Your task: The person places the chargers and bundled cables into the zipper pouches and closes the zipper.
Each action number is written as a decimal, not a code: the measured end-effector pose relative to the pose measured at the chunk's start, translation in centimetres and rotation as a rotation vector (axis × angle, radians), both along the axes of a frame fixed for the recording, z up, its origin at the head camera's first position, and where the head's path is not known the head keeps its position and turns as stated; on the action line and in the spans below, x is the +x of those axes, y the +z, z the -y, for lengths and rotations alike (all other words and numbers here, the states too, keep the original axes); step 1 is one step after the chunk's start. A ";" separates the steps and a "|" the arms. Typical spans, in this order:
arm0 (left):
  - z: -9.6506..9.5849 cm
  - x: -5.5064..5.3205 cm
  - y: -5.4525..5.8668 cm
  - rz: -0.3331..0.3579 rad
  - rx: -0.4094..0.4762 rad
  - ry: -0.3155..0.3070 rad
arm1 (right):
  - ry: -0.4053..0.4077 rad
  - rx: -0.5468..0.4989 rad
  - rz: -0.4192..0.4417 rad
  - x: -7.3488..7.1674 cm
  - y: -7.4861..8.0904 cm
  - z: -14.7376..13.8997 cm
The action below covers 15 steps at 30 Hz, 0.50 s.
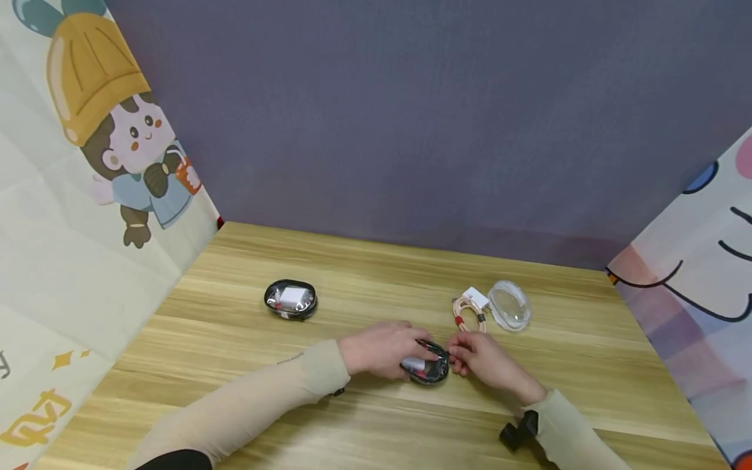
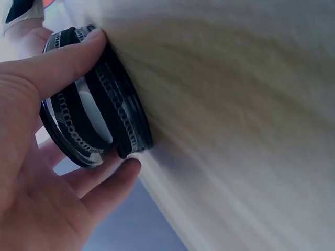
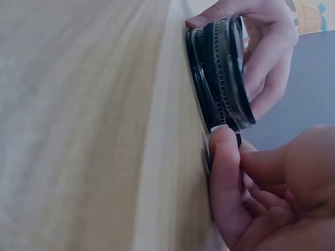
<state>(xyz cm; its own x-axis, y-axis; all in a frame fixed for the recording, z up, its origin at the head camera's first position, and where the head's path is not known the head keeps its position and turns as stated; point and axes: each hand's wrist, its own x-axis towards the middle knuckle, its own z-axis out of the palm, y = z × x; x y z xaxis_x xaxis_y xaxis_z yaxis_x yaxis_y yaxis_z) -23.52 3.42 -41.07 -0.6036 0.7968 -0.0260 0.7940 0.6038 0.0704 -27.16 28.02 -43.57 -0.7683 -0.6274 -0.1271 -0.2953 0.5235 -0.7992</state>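
A small clear pouch (image 1: 433, 371) with black edges and a zipper round its side rests on the table. My left hand (image 1: 384, 349) grips it; in the left wrist view the thumb lies across the zippered side (image 2: 118, 99) and the fingers are on the opposite side. Something pale and something red show through its clear top. At the pouch's right end, my right hand (image 1: 484, 359) pinches the small black zipper pull (image 3: 239, 140) between thumb and forefinger. Most of that pull is hidden by the fingertips.
A second black-edged clear pouch (image 1: 292, 299) with a white block inside lies to the left. Beyond my right hand are a pinkish coiled cable (image 1: 460, 313) with red and black ties, a white charger (image 1: 476, 297) and a white coiled cable (image 1: 510, 320). A grey partition (image 1: 399, 130) stands behind the table.
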 end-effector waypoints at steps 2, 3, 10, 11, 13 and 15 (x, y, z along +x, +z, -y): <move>-0.1 -0.1 0.0 0.044 0.028 0.012 | -0.005 -0.043 0.027 0.0 -0.1 -0.1; -0.1 -0.1 0.0 0.069 0.045 0.022 | -0.005 -0.055 0.027 0.0 -0.1 -0.1; -1.3 -0.1 -0.4 0.155 0.105 0.126 | -0.014 -0.028 -0.072 0.0 -0.3 0.0; -1.5 -0.1 -0.4 0.158 0.101 0.143 | -0.020 -0.014 -0.092 0.0 -0.3 0.0; -1.8 0.0 -0.4 0.164 0.094 0.155 | -0.038 0.001 -0.110 0.1 -0.3 0.2; -1.9 -0.1 -0.5 0.166 0.094 0.136 | -0.059 0.005 -0.108 0.2 -0.3 0.3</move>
